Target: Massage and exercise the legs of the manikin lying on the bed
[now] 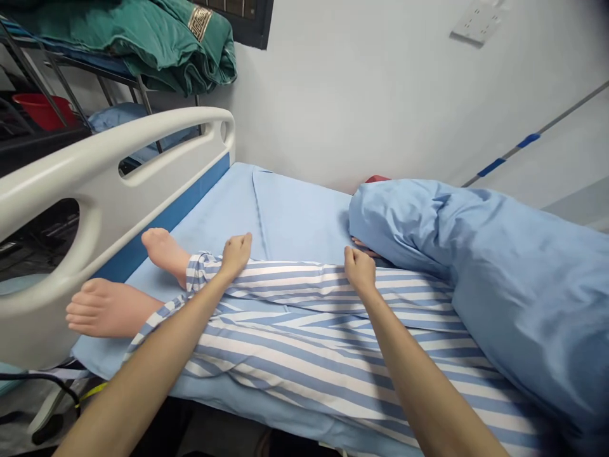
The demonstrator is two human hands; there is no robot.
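Observation:
A training manikin lies on the bed in blue-and-white striped trousers, its two bare feet toward the footboard. My left hand is closed in a fist at the far trouser leg, near its gathered cuff. Farther up that same leg, about knee height, my right hand is also closed. The fingers' undersides face away from me, so whether cloth is pinched in either hand is hidden. Fingertips of another hand, apparently the manikin's, peek from under the blue quilt beyond my right hand.
A cream footboard with cut-out grips closes off the bed's left end. Light blue sheet covers the mattress up to the white wall. Green folded bedding lies on a rack behind the footboard, near a red basin.

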